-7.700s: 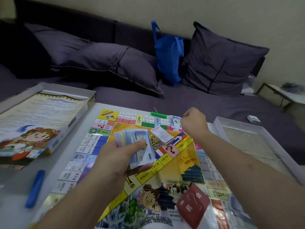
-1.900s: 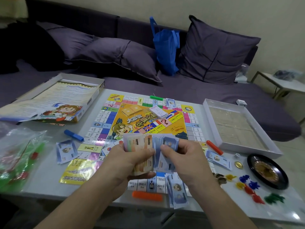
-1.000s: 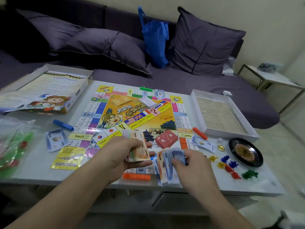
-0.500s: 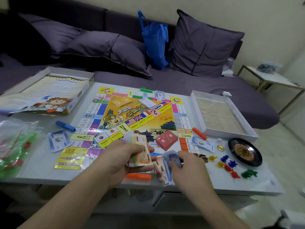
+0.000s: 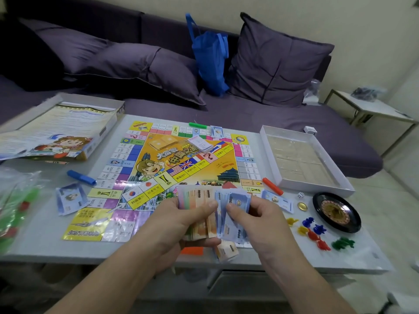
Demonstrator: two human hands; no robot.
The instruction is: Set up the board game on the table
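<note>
Paper play money (image 5: 204,207) fills both of my hands above the near edge of the game board (image 5: 172,175). My left hand (image 5: 181,225) pinches the fanned orange and pink notes, thumb on top; my right hand (image 5: 256,214) is closed on the blue notes, one printed "5000". The board lies flat on the grey table (image 5: 45,241), its centre lettered "中国之旅", with squares reading "日本东京" and "韩国首尔". A white card deck (image 5: 200,143) sits on the board's far part. Right of the board lie a red stick (image 5: 272,186), a die (image 5: 300,195), a black roulette wheel (image 5: 336,211) and coloured pawns (image 5: 315,232). Left of it lies a blue stick (image 5: 81,177).
</note>
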